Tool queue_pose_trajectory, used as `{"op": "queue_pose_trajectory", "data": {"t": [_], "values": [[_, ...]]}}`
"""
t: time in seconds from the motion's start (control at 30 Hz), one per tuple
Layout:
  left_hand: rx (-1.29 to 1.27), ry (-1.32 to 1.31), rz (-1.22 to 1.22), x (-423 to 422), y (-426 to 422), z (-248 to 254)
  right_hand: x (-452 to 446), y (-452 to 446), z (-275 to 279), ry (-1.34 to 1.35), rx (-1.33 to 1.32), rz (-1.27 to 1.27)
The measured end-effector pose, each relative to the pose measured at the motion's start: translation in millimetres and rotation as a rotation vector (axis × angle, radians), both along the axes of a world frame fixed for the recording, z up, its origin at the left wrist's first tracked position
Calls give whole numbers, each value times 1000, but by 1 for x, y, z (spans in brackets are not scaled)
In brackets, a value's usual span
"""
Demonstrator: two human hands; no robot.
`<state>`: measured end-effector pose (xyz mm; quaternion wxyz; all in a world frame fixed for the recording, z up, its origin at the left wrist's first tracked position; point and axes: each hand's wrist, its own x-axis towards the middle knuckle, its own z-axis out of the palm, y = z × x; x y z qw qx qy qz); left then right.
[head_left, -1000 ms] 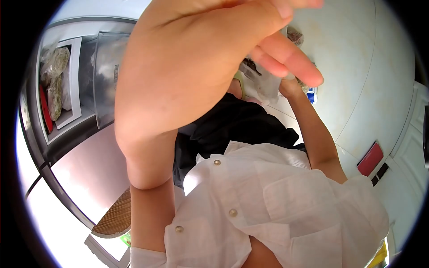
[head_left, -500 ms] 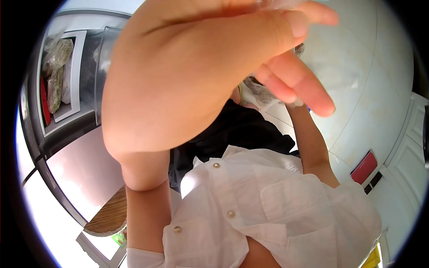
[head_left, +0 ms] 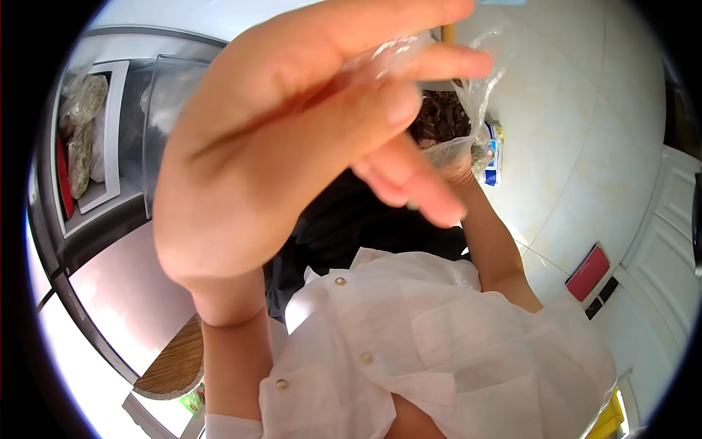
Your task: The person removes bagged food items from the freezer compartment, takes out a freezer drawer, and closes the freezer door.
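Large and close to the camera, my left hand [head_left: 292,139] pinches the thin film of a clear plastic bag [head_left: 486,80] between thumb and forefinger, its other fingers spread. Dark brown pieces [head_left: 442,117] show inside the bag, behind my left fingertips. On the far side, my right hand [head_left: 459,170] grips the bag's lower edge; its fingers are mostly hidden by the film. A blue and white packet [head_left: 493,155] lies on the floor just right of the bag.
An open drawer [head_left: 139,192] at the left holds wrapped bundles [head_left: 84,110] and a red item [head_left: 66,175]. Below it is a round woven-topped seat [head_left: 172,362]. A red flat object [head_left: 588,272] lies on the tiled floor [head_left: 570,161] near white panelled doors [head_left: 651,241].
My left hand has moved left and its fingertips lower. The bag is spread wider, and its dark contents have come into view. The blue and white packet shows more fully.
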<state>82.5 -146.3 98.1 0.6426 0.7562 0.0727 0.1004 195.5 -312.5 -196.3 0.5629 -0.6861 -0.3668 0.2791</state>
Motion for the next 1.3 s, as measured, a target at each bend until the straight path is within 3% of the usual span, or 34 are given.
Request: {"op": "queue_pose_trajectory", "data": {"t": [0.17, 0.3, 1.1, 1.3], "values": [[25, -26, 53, -22, -16, -9, -7, 4, 7, 687, 339, -83], [30, -35, 84, -33, -25, -13, -8, 9, 9, 863, 354, -146], [9, -58, 32, -75, -50, 4, -19, 9, 22, 991, 355, -270], [-21, -92, 19, -54, -47, -13, -23, 7, 24, 1002, 356, -288]]}}
